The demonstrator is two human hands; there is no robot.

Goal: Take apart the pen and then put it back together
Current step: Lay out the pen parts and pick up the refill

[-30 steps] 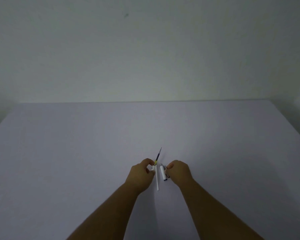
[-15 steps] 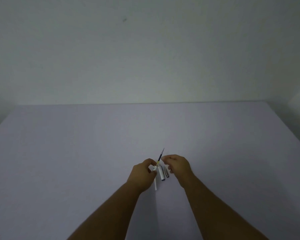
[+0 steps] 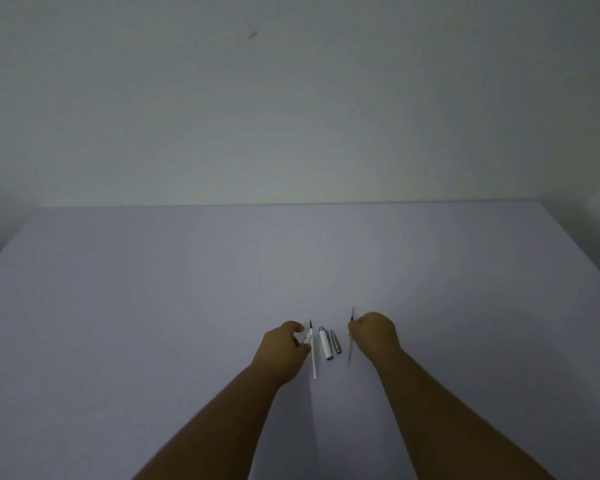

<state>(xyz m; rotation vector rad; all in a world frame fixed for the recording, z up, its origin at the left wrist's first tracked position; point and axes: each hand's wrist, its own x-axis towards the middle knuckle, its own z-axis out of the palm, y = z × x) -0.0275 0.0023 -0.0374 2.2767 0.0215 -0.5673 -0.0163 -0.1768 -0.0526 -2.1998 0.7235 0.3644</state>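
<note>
The pen is in pieces on a pale lilac table (image 3: 187,306). My left hand (image 3: 284,351) pinches a thin white tube (image 3: 314,362) with a dark far tip and a small white part (image 3: 307,338) against the fingers. My right hand (image 3: 374,336) is closed on a thin dark refill (image 3: 350,344), which is blurred and points away from me, a hand's width right of the tube. Between the hands, a short white barrel piece (image 3: 325,344) and a small grey cone piece (image 3: 335,342) lie side by side on the table.
A plain pale wall (image 3: 291,116) rises behind the table's far edge. The table's right edge slants down at the far right. Only the pen parts lie on the table.
My right hand has pulled the thin dark refill away from the white tube and moved to the right with it. The left hand stays in place holding the tube.
</note>
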